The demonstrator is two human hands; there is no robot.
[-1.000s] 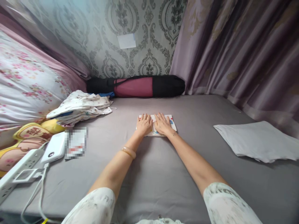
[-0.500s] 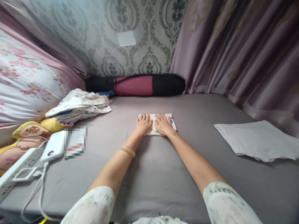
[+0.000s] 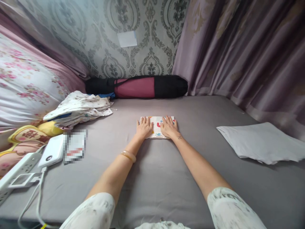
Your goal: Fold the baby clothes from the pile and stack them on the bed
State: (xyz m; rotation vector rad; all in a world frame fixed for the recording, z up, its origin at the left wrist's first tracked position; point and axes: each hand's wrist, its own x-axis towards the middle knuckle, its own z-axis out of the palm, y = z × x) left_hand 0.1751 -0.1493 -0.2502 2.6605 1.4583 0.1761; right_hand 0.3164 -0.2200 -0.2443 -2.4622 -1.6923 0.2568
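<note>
A folded white cloth [image 3: 156,127] with red, blue and yellow prints lies flat on the grey bed sheet [image 3: 152,171]. My left hand [image 3: 144,128] rests palm down on its left side, fingers stretched out. On its right side my right hand [image 3: 169,128] lies flat too, fingers pointing away from me. Between the two hands a strip of the print shows, with a red figure on it. Both palms hide the rest of the cloth's top.
A heap of clothes [image 3: 81,106] lies at the left. Nearer are a white power bank [image 3: 52,150], a power strip [image 3: 17,170] and cables. A black and maroon long bag [image 3: 135,87] lies against the wall. Folded grey fabric [image 3: 262,143] sits at the right.
My hands have moved slightly apart on the cloth, the left one to the left and the right one to the right. More of the print shows between them.
</note>
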